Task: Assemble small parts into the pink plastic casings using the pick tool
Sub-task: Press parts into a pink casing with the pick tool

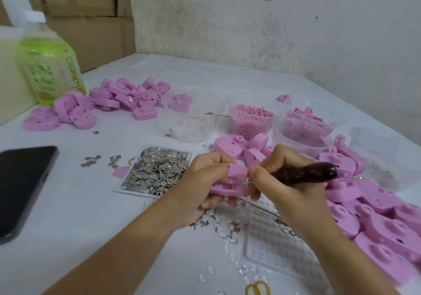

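Your left hand (200, 180) pinches the casing (230, 178), cavity facing you, so your right hand (284, 180), fingers curled round the pick (307, 173), can probe inside.

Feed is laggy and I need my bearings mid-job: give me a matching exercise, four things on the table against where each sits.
Things: 1 phone; 2 green bottle; 3 pick tool; 4 tray of metal parts.
Places: A gripped in the right hand; B far left, before the cardboard boxes; C beside the left hand holding the pink casing; D flat at the left edge of the table.
Pairs: 1-D, 2-B, 3-A, 4-C.
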